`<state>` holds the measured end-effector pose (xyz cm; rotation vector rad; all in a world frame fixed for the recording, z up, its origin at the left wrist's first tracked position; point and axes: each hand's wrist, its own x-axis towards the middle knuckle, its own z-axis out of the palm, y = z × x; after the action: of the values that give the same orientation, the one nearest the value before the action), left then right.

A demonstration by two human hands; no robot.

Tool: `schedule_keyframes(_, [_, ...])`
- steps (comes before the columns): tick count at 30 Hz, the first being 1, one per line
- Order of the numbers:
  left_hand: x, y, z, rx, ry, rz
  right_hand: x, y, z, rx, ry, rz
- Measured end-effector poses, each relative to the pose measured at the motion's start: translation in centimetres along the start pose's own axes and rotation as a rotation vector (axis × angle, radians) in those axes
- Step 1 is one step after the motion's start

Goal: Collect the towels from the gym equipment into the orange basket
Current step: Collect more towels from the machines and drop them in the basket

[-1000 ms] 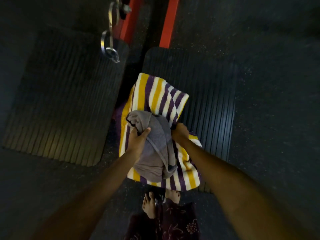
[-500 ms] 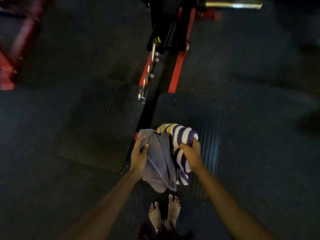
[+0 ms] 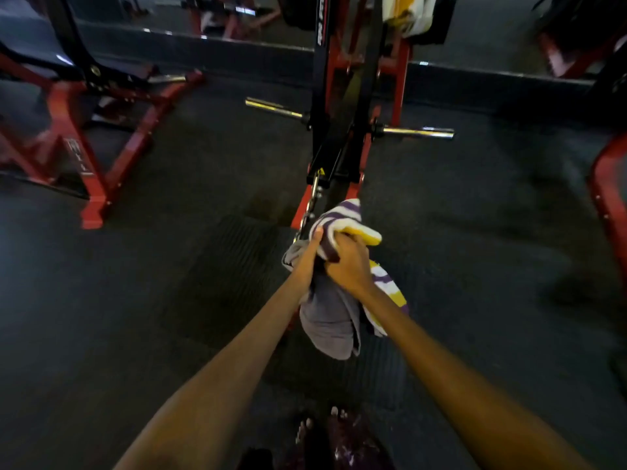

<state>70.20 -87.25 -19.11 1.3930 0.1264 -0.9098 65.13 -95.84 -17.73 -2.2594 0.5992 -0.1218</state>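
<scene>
Both my hands hold a bundle of two towels in front of me, above the floor. The grey towel [image 3: 327,320] hangs down between my forearms. The purple, white and yellow striped towel [image 3: 342,220] is bunched over the top and drapes to the right. My left hand [image 3: 307,257] grips the bundle from the left, fingers along the cloth. My right hand [image 3: 349,262] grips the striped towel from above. Another yellow and white towel [image 3: 409,13] hangs on the machine at the far top. No orange basket is in view.
A red and black weight machine [image 3: 336,106] with chrome bars [image 3: 419,132] stands straight ahead. Another red frame [image 3: 84,130] is at the left, a red rail [image 3: 607,205] at the right edge. Ribbed black mats [image 3: 234,266] lie below my hands. My bare feet [image 3: 322,425] are at the bottom.
The striped towel has been lifted off the mat and bunched up with the grey towel. My view has risen from the mats to the machine ahead, and my hands have come closer together.
</scene>
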Motion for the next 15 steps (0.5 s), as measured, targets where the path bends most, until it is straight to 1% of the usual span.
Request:
schedule_keyframes(1, [-0.1,0.8,0.2,-0.005,0.029,0.01,-0.5,-1.0,-0.3,-0.103,-0.027,-0.071])
schedule_keyframes(2, [0.5,1.2,0.2,-0.029,0.063,0.033,-0.9,-1.7,-0.6,-0.148,-0.04,-0.13])
schedule_keyframes(3, [1.1,1.5,0.0,-0.047,0.092,0.044,-1.4,-2.4,-1.1,-0.137,-0.044,-0.184])
schedule_keyframes(4, [1.1,1.9,0.0,-0.07,0.111,0.033,-1.8,-2.7,-1.6,-0.044,-0.05,-0.193])
schedule_keyframes(6, [-0.5,3.8,0.6,-0.102,0.158,0.021,-1.8,-3.0,-3.2,0.267,-0.002,-0.1])
schedule_keyframes(7, [-1.0,4.6,0.9,-0.09,0.186,0.017,-1.6,-2.7,-3.8,0.405,0.075,-0.033])
schedule_keyframes(8, [-1.7,5.3,1.3,-0.058,0.209,0.033,-1.4,-2.3,-4.3,0.473,0.173,0.019])
schedule_keyframes(9, [-2.2,5.7,1.6,-0.018,0.226,0.049,-1.2,-2.0,-4.7,0.47,0.239,0.06])
schedule_keyframes(10, [-2.4,6.1,2.1,0.016,0.231,0.063,-1.0,-1.9,-5.1,0.429,0.259,0.063])
schedule_keyframes(11, [-2.7,6.3,2.5,0.047,0.233,0.076,-0.7,-1.9,-5.3,0.364,0.233,0.019])
schedule_keyframes(12, [-2.6,6.4,2.6,0.091,0.234,0.11,-0.4,-2.1,-5.6,0.289,0.201,-0.067])
schedule_keyframes(15, [-1.6,6.5,2.7,0.239,0.251,0.189,0.8,-3.0,-6.8,-0.032,0.18,-0.37])
